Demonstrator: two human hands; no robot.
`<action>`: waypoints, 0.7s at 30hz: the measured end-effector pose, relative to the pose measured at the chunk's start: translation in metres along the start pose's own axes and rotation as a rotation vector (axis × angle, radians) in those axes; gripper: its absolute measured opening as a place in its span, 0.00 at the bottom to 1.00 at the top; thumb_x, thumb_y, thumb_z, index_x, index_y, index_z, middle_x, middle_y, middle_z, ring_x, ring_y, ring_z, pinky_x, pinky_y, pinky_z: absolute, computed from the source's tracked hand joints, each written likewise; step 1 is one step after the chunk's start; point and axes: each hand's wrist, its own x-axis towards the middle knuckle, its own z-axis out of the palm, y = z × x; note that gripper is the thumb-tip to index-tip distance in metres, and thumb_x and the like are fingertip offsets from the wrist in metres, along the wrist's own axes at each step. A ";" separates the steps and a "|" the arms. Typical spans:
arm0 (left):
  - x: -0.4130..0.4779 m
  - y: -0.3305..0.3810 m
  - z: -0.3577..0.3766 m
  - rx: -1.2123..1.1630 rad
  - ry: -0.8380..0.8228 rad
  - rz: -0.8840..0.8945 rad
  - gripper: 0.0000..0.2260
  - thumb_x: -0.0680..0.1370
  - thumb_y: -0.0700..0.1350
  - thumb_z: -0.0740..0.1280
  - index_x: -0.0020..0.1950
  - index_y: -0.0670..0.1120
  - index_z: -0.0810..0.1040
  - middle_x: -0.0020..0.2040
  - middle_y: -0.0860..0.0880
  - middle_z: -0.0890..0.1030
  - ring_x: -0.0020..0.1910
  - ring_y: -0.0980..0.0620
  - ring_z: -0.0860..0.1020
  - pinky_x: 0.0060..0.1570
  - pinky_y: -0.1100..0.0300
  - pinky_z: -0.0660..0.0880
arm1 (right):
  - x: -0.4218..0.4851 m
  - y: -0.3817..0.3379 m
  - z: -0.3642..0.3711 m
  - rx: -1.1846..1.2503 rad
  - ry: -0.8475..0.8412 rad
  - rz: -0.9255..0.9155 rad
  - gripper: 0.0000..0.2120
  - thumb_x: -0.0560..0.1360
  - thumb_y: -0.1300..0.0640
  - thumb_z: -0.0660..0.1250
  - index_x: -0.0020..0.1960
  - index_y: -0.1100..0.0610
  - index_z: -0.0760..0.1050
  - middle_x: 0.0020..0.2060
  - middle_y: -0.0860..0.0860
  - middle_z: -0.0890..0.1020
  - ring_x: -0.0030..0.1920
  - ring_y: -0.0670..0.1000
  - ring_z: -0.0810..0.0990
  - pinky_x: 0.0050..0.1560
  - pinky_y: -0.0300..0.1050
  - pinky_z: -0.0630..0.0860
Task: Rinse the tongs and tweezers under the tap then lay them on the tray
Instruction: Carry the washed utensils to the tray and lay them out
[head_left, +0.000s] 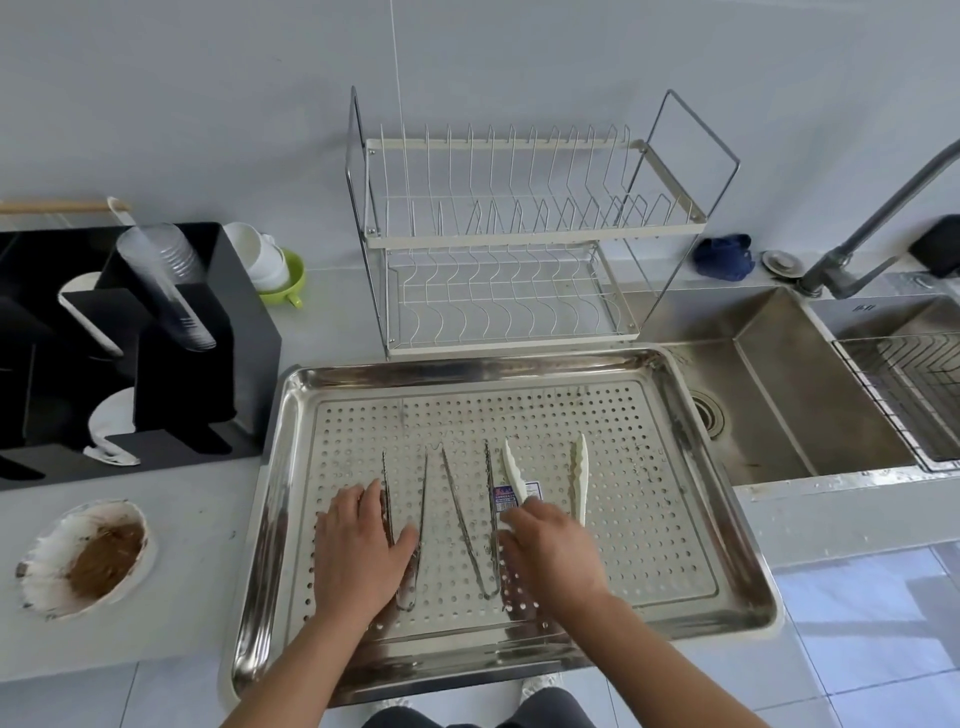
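Two hands settle on a perforated steel tray (737, 519) at the near edge of the surface, where three tools lie side by side, tips pointing away from me.

My left hand (358, 551) lies flat, fingers (374, 499) spread and released, palm pressing the hinge end of the left metal tweezers (423, 499); nothing is gripped. Just right of those fingers, between my two hands, sit the middle metal tweezers (467, 519), untouched as far as I can see.

My right hand (550, 551) curls loosely over the joined end of the white plastic tongs (579, 483), fingers (519, 514) bent around one arm beside its blue label (506, 493). I cannot tell whether that is a firm clasp or only a resting touch.

I judge all three pieces light and springy. The steel pair look thin, stiff and slick, likely to skate on the wet-looking metal, so I would pinch them near the closed bend, squeezing both arms together. The plastic tongs look bulkier and easier to grip, with toothed tips best left alone.

The tap (878, 208) and sink (779, 395) stand well off beyond my right fingers, past the tray's rim. Whether these tools are rinsed, I cannot say.
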 end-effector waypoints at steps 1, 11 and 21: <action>0.000 0.001 0.000 0.009 -0.003 0.000 0.34 0.78 0.62 0.63 0.79 0.47 0.61 0.76 0.45 0.66 0.76 0.44 0.63 0.76 0.44 0.61 | 0.004 -0.008 0.002 -0.018 -0.087 0.019 0.05 0.80 0.55 0.67 0.51 0.55 0.81 0.44 0.50 0.82 0.41 0.52 0.82 0.41 0.49 0.83; -0.001 0.002 0.004 0.001 -0.022 -0.012 0.39 0.76 0.68 0.63 0.80 0.49 0.58 0.79 0.46 0.63 0.79 0.45 0.59 0.78 0.43 0.57 | 0.021 -0.023 0.018 -0.036 -0.294 0.172 0.05 0.80 0.65 0.62 0.53 0.56 0.72 0.46 0.54 0.81 0.40 0.53 0.79 0.41 0.45 0.78; -0.005 0.002 0.005 -0.024 -0.007 0.001 0.39 0.75 0.67 0.65 0.80 0.48 0.60 0.77 0.46 0.66 0.78 0.45 0.61 0.78 0.44 0.58 | 0.016 -0.022 0.017 0.042 -0.234 0.164 0.03 0.80 0.59 0.63 0.54 0.57 0.73 0.47 0.53 0.81 0.44 0.55 0.81 0.45 0.48 0.80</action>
